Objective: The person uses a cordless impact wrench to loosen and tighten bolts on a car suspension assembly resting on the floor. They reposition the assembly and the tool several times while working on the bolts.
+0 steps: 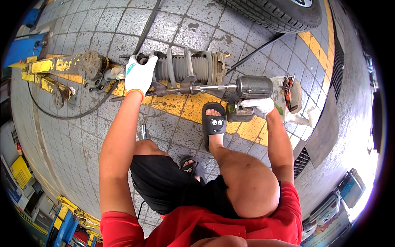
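A strut assembly with a coil spring and grey ribbed boot lies on its side on the tiled floor. My left hand, in a white glove, is closed around its left end; the fingertips are partly hidden. Along the strut's near side runs a threaded spring compressor whose claws hook the coil. My gloved right hand grips the handle of a cordless impact wrench. A shiny socket extension reaches from the wrench to the right end of the compressor rod.
Yellow lift arms stand at left, with a black hose curving below. A tire lies at the top. Beyond my right hand is a bag with tools. A loose socket sits near my knee. A floor grate runs along the right.
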Available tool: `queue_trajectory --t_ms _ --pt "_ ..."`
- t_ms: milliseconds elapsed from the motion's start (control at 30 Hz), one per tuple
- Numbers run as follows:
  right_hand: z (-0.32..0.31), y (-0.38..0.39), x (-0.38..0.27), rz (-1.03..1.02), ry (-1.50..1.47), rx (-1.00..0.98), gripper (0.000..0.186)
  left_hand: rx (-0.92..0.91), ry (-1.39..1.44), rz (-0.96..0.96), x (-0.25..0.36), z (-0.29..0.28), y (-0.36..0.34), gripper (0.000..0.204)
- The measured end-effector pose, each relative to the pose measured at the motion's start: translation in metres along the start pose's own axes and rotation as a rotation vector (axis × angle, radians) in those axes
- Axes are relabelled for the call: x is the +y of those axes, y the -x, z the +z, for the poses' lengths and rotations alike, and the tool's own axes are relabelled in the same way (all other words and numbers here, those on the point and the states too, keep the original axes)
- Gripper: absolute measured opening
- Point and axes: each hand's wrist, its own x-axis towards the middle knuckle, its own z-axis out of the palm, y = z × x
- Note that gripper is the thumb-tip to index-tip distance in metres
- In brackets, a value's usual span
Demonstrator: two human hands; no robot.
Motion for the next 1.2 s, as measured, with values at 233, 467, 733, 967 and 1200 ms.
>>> queue_trajectory --t_ms 233,467,733,967,1200 --pt "-0.003 -0.001 0.004 0.012 -0.059 0.003 0.047 0.007 0.023 0.015 0.007 -0.002 0.004 0.078" --pt "0.007 0.003 -0.007 -0.012 -0.072 -0.006 0.052 0.025 0.028 -0.001 0.010 -0.004 0.006 0.077" --pt "0.000 0.001 -0.003 0.010 -0.021 0.005 0.053 0.018 -0.005 0.001 0.006 -0.001 0.003 0.077" --pt "0.004 0.005 -0.006 0.022 0.021 0.033 0.049 0.009 0.015 0.010 0.008 0.000 0.003 0.075" --pt "-0.035 0.044 -0.016 -0.017 -0.096 0.143 0.054 -0.010 0.001 0.018 0.009 -0.007 0.005 0.076"
